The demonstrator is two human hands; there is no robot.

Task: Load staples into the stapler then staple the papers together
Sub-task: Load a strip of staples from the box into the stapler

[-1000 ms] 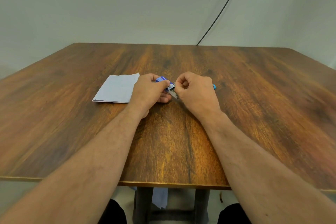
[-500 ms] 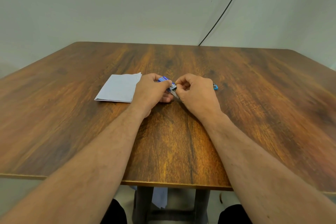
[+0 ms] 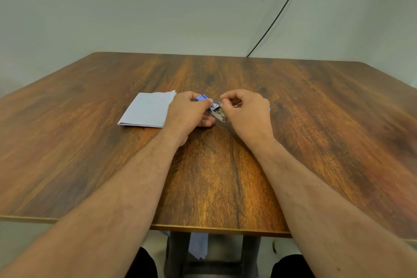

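Where the tray sat nearly shut a second ago, the staple box (image 3: 216, 112) now shows its tray slid out, staples visible. It sits mid-worktop (image 3: 225, 176) beside the papers (image 3: 147, 109); left hand (image 3: 188, 111) grips its sleeve, right hand (image 3: 247, 111) pinches the tray end.

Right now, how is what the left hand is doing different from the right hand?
The left hand grips the blue sleeve of the staple box; the right hand pinches at the tray slid out of it. The left hand lies beside the folded papers; the right hand is farther from them. Both have curled fingers and hover low over the wooden table.
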